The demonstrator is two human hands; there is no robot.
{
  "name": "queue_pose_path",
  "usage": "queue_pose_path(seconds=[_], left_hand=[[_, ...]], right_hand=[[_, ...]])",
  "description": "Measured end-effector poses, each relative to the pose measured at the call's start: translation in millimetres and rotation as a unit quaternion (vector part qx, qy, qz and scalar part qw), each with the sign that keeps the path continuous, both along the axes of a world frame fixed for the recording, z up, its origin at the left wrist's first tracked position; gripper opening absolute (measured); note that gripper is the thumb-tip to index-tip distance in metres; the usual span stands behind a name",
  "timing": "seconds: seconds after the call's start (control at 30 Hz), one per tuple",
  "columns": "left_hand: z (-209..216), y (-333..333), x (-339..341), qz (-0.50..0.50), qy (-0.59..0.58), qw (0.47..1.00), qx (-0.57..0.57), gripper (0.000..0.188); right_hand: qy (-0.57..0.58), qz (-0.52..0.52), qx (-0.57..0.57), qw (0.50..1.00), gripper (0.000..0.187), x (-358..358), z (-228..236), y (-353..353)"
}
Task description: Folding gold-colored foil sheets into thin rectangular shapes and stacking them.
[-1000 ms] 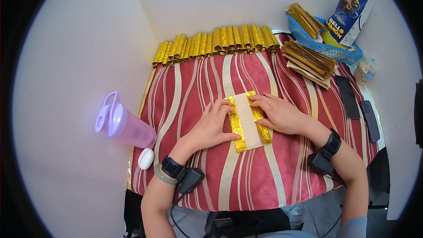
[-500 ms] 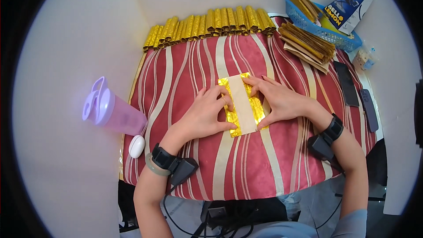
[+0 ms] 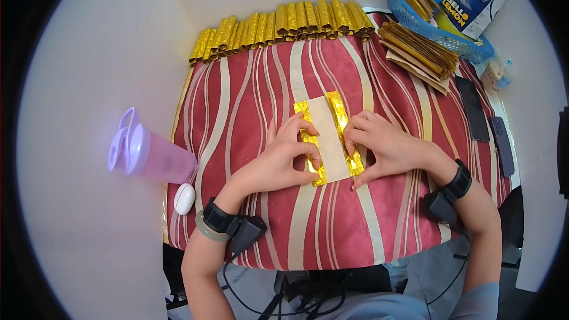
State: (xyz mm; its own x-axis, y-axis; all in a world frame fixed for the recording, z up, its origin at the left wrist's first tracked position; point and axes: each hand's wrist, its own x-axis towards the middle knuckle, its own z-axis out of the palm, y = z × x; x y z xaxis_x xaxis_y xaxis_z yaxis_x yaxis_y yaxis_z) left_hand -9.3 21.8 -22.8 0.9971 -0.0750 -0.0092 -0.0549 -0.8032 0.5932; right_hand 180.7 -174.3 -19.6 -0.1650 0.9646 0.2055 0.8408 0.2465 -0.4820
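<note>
Between left hand [image 3: 274,163] and right hand [image 3: 388,145] | gold-edged paper [image 3: 329,140] (pale-centred) | fingers apart, touching it

Sheet [image 3: 329,142] cream, gold-banded. Cloth [image 3: 332,225] red, wavy cream stripes. Bottle [image 3: 166,157] lilac. Basket [image 3: 476,51] blue.

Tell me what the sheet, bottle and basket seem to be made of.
Sheet: probably paper, its middle matte cream; the gold strips along its sides look like foil, shiny and crinkled.
Bottle: likely plastic, smooth and somewhat translucent purple.
Basket: likely moulded plastic, blue, with small holes through its wall.
</note>
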Motion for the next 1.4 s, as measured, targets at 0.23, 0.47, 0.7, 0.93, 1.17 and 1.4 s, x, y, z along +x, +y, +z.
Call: queue_pose_path(seconds=[0.23,0.47,0.7,0.93,1.17,1.4], left_hand=[[4.6,-8.5,-1.1,0.013,0.003,1.000,0.000,0.034],[5.6,-4.2,-1.4,0.011,0.005,1.000,-0.008,0.033],[4.7,-4.9,-2.5,0.017,0.006,1.000,-0.022,0.026],[5.1,-5.6,-1.1,0.021,0.020,0.999,-0.014,0.023],[4.5,-2.3,0.9,0.018,0.021,0.999,-0.024,0.025],[11.7,-0.8,0.4,0.053,-0.153,0.977,0.136,0.014]], right_hand=[[0.035,-0.009,-0.029,0.999,0.045,-4.6,3.2,-0.3],[0.095,-0.019,-0.054,0.994,0.026,0.6,0.3,-2.0],[0.096,-0.021,-0.052,0.994,0.017,-0.8,1.7,-0.8],[0.089,-0.017,-0.044,0.995,0.016,-0.1,0.0,-2.0],[0.083,-0.024,-0.038,0.996,0.019,5.6,-0.6,1.1],[0.001,0.028,0.049,0.998,0.015,2.2,9.8,1.8]])
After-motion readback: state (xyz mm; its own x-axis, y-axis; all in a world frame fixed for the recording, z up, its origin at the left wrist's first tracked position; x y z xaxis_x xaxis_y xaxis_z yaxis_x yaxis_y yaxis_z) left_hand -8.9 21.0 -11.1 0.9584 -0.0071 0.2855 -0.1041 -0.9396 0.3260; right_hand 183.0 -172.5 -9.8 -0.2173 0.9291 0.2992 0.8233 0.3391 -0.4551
